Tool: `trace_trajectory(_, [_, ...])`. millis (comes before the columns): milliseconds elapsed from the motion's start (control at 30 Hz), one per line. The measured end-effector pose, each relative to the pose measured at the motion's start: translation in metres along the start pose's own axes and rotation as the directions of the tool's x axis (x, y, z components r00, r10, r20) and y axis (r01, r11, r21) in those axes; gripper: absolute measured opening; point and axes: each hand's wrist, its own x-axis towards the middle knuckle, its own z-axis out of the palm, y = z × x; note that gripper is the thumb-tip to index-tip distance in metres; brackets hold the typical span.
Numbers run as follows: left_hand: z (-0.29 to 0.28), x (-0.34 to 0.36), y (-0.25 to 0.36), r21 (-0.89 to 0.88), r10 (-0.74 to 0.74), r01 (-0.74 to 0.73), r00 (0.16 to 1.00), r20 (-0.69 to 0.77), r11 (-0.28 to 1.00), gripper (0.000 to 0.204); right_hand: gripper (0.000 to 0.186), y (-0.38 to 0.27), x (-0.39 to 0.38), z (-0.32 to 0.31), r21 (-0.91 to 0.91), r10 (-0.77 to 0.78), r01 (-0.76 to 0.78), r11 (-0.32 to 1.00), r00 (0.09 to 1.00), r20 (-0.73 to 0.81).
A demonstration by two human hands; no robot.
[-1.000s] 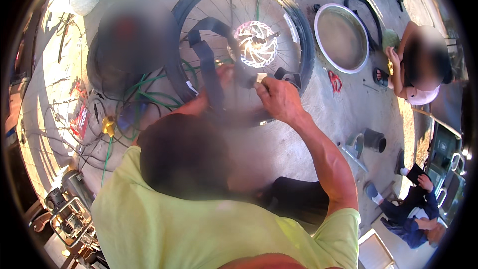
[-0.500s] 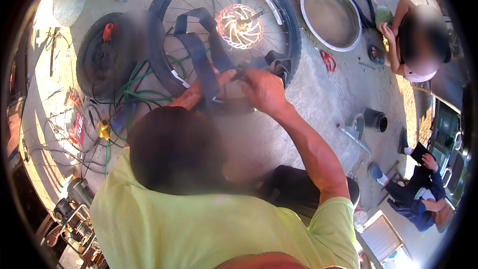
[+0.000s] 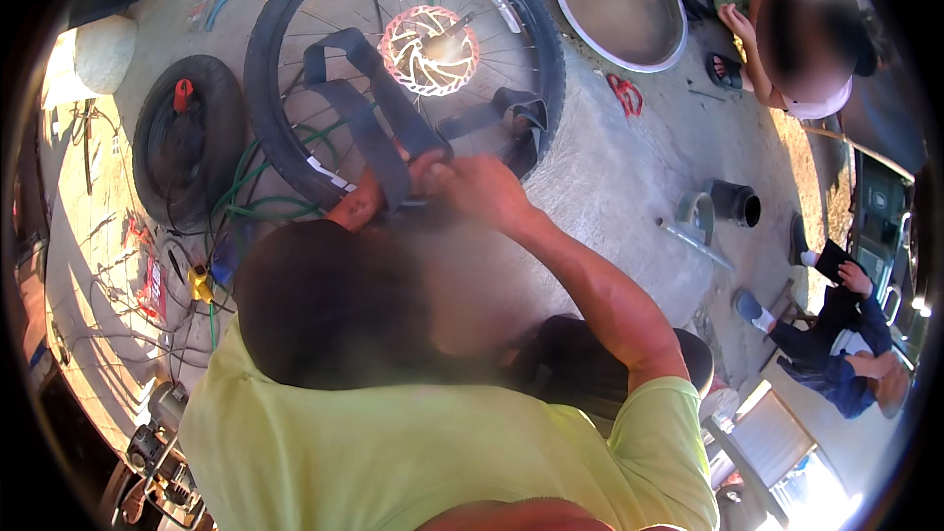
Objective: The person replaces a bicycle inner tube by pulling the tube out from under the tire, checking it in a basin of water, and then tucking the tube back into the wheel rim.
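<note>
A flat, dark inner tube (image 3: 359, 123) loops over the spokes of a bicycle wheel (image 3: 551, 69) lying on the ground. My left hand (image 3: 421, 172) is closed around one stretch of it, partly behind a hanging loop. Right beside it, my right hand (image 3: 482, 192) has its fingers bent in on the tube; the fingertips and what lies between them are hidden. Another folded part of the tube rests across the tyre to the right of my hands. A perforated brake disc (image 3: 403, 39) faces up at the wheel's hub.
A metal basin (image 3: 680, 49) of murky water stands far right, with a red-handled tool (image 3: 626, 95) below it. Left are a black tyre (image 3: 147, 152), green hose (image 3: 254, 208) and tangled cables. A black cylinder (image 3: 736, 205) and pipe (image 3: 693, 241) lie right. Two people are at the right.
The whole view has shifted, carrying the wheel leftward. Against the wheel, my hands have come slightly nearer to me and closer together, both still on the inner tube.
</note>
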Motion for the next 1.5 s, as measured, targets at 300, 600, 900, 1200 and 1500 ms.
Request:
trace_trajectory(300, [0.024, 0.009, 0.012, 0.033, 0.340, -0.339, 0.930, -0.140, 0.940, 0.017, 0.034, 0.068, 0.015, 0.035, 0.129, -0.106, 0.115, 0.985, 0.991, -0.079])
trace_trajectory(600, [0.033, 0.012, 0.021, -0.044, 0.225, -0.231, 0.967, -0.118, 0.972, 0.017, 0.031, 0.088, 0.038, 0.030, -0.144, -0.063, 0.032, 0.989, 0.974, -0.218])
trace_trajectory(900, [0.025, 0.001, 0.042, -0.151, 0.033, -0.049, 0.994, -0.108, 0.987, 0.022, 0.045, 0.036, 0.002, 0.001, -0.203, -0.068, 0.004, 0.979, 0.949, -0.309])
trace_trajectory(1200, [0.031, 0.005, 0.025, -0.111, 0.053, -0.067, 0.991, -0.122, 0.992, 0.024, 0.046, 0.048, 0.015, 0.009, -0.414, -0.128, 0.032, 0.910, 0.970, -0.206])
trace_trajectory(1500, [0.028, 0.007, 0.019, -0.156, 0.010, -0.014, 1.000, -0.026, 0.988, 0.024, 0.035, 0.041, 0.013, -0.001, -0.367, -0.100, 0.029, 0.930, 0.979, -0.178])
